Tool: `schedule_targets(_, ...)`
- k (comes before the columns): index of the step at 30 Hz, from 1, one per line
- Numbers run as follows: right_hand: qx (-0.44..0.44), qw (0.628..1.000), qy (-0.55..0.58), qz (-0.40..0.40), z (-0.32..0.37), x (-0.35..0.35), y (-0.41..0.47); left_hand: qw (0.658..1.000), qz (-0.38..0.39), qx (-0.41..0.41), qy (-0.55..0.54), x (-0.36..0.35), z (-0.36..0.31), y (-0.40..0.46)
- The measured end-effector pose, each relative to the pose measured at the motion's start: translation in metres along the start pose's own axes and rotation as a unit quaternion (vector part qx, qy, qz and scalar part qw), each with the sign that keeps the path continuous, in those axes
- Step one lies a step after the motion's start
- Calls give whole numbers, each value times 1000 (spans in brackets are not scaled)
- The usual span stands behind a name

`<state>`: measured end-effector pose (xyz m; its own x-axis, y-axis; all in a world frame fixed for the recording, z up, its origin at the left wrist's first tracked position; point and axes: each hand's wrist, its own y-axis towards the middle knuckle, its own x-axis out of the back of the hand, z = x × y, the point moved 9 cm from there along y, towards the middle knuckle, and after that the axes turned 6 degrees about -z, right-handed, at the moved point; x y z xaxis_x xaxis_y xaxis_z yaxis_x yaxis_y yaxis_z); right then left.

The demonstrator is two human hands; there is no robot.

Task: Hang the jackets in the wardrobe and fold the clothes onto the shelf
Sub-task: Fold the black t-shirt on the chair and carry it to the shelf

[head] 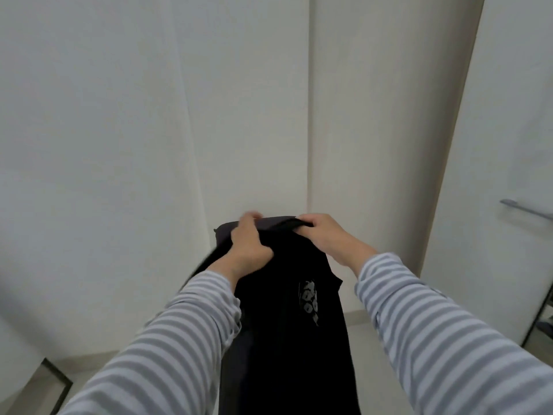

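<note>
Two hands hold one black garment (287, 324) up in front of a pale wall (149, 115), with the cloth hanging straight down between striped sleeves (167, 333). The left hand (248, 244) has its fingers curled round a bunch of fabric at the top edge, and the right hand (326, 235) pinches the same edge just beside it, fingers folded over a dark band that may be a collar or a hem; which one is hard to tell. A small white print (309, 298) shows on the hanging front. A grey handle (523, 208) sticks out on the white door (508, 145) to the right, and no shelf or rail is in view. The step in hand looks like straightening the piece before a fold or a hang. To do it well, the hands would best slide apart along the top edge until it lies taut and level, so the cloth drops flat with no twist, the print side kept facing one way, and the lower end kept off the floor (374, 354).
</note>
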<state>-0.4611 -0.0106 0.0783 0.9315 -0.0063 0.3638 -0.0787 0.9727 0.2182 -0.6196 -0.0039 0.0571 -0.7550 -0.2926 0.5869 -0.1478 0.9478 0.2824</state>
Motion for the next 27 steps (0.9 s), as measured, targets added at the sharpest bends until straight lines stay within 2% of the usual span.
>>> schedule_targets(2, 0, 1000, -14, 14, 12, -3, 5, 996, 73, -39, 20, -19, -4, -9)
schedule_targets(3, 0, 999, -30, 21, 17, -4, 7, 996, 78, -52, 7, -21, -5, -11)
schedule_targets(6, 2, 997, -69, 22, 24, -2, 11, 995, 33, -85, -47, -7, -12, -7)
schedule_targets(8, -14, 998, -47, 24, 19, 4, 10, 992, -12, -111, -60, 9, -24, 0)
schedule_targets(11, -79, 990, -51, 105, -4, 1, -1, 986, -52, -132, -87, 27, -46, 10)
schedule_targets(13, -112, 968, -162, 155, -25, -2, -9, 984, -68, -145, -82, 35, -59, 16)
schedule_targets(19, -178, 869, -440, 140, -91, 23, -23, 978, -120, -145, -94, 66, -64, 34)
schedule_targets(21, -186, 867, -451, 102, -99, 32, -23, 980, -112, -150, -73, 75, -62, 39)
schedule_targets(24, -159, 890, -426, -17, -88, 54, -10, 987, -66, -149, 6, 80, -53, 43)
schedule_targets(27, -131, 906, -382, -127, -62, 71, -3, 979, -70, -149, 123, 90, -40, 41)
